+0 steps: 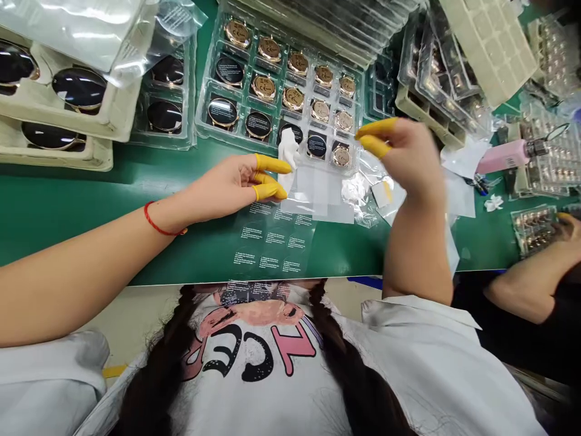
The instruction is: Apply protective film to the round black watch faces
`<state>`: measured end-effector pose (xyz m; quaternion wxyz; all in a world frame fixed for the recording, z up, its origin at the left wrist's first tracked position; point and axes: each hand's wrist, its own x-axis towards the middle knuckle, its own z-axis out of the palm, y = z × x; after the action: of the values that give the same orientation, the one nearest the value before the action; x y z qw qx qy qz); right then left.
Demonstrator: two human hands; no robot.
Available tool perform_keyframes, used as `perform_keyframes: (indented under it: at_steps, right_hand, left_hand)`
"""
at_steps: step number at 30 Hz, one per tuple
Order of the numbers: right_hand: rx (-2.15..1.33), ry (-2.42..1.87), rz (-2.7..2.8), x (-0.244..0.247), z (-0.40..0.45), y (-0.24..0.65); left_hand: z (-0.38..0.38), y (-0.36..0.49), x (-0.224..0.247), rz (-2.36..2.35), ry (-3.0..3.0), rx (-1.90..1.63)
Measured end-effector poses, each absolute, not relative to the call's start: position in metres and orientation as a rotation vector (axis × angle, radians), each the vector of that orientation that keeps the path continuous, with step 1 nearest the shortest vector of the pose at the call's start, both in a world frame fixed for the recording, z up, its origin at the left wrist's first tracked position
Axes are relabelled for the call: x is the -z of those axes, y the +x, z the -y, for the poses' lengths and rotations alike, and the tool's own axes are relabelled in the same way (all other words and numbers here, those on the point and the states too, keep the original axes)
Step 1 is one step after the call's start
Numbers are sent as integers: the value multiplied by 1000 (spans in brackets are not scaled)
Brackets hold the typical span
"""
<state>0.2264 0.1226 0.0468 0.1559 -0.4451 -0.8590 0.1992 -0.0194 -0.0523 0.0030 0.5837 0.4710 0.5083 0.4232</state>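
Yellow finger cots cover the fingertips of both hands. My left hand (236, 181) has a crumpled white wipe (287, 154) at its thumb and fingers, by the front edge of a clear plastic tray (206, 124). Several round watch cases sit in that tray, some with gold backs up (293, 98), others with dark printed faces up (223, 112). Right of the tray, my right hand (403, 148) holds thumb and forefinger tips close together; anything between them is too small to make out. A sheet of clear printed film labels (267, 242) lies below my left hand.
Beige trays with dark round watches (102, 124) are stacked at left under plastic bags. More stacked trays (490, 48) stand at upper right. A pink bottle (503, 157), crumpled film (356, 191) and white paper lie on the right. A co-worker's arm (531, 284) reaches in at far right.
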Motion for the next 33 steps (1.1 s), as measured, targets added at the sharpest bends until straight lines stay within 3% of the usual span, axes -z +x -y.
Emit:
perform_keyframes:
  at_steps: [6,13,20,33]
  right_hand:
    - [-452,-1323,2641,-2,-145,228]
    - [-569,-1089,2314,-20,-90,203]
    - [-702,-593,2576,-10,-25,167]
    - [-898,-527,2418,-9,-30,170]
  left_hand:
    - [52,-10,-5,-1207,1040,-1010]
    - [50,-4,-1,-1165,1035,-1009]
    - [50,-5,8,-1129,1041,-1103]
    - [51,-7,16,-1115,1114,-1192]
